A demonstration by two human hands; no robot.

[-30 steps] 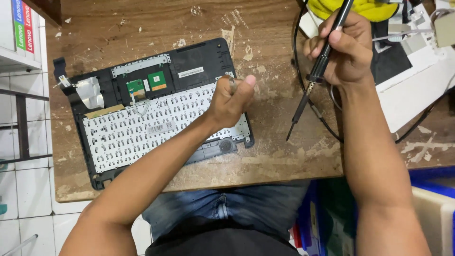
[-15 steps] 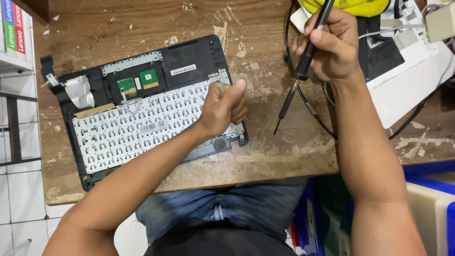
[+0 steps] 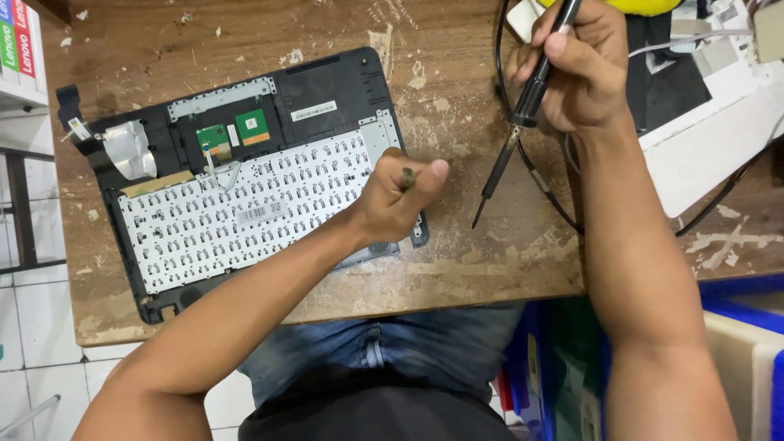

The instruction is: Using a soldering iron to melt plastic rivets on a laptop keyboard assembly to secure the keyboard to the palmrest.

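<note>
An upturned black laptop top case [image 3: 343, 77] lies on the wooden table, with the white back of its keyboard [image 3: 245, 212] and two small green circuit boards [image 3: 251, 127] showing. My left hand [image 3: 392, 200] rests curled over the keyboard's right end, pinching a small dark bit [image 3: 406, 178] between thumb and forefinger. To the right, above the table, my right hand [image 3: 584, 73] grips a black soldering iron [image 3: 531, 98]. Its tip [image 3: 476, 222] points down-left, just right of the case and apart from it.
A black cable [image 3: 539, 184] loops on the worn wooden table [image 3: 457, 261] under the iron. White and black devices [image 3: 702, 139] lie at the upper right. Blue bins [image 3: 735, 327] stand below the table's right edge, and a white shelf [image 3: 20, 90] stands at the left.
My left hand has curled up from lying flat on the keyboard's right end and now pinches a small dark bit. The right hand and iron have hardly moved.
</note>
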